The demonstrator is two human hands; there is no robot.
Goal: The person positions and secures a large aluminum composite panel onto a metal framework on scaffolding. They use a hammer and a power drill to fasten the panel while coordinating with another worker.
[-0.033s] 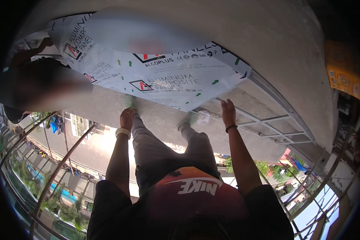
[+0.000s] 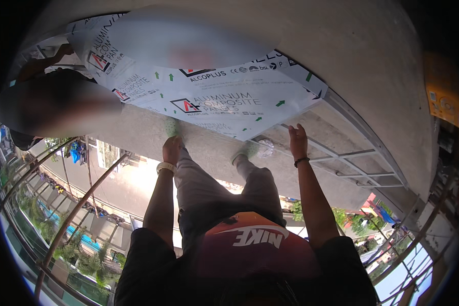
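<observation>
A large panel (image 2: 219, 97) in printed white protective film lies across a grey metal frame (image 2: 336, 155) in front of me. Just short of the panel's near edge, my left hand (image 2: 172, 149) hangs above my left foot, its fingers curled together with nothing seen in them. My right hand (image 2: 298, 143), fingers up and apart from the thumb, is over the uncovered part of the frame beside the panel's right corner. It appears to hold nothing; whether it touches a frame bar I cannot tell. A blurred patch hides the panel's far middle.
At the left, a co-worker (image 2: 56, 102) bends close to the panel, one hand (image 2: 63, 51) by its far left end. A crumpled clear wrapper (image 2: 265, 148) lies near my right foot. Poles (image 2: 86, 196) stand behind me. A yellow object (image 2: 443, 102) is at far right.
The whole view has shifted slightly, so the panel and frame appear a little farther right. My left hand has come slightly inward; my right hand keeps nearly the same place by the frame.
</observation>
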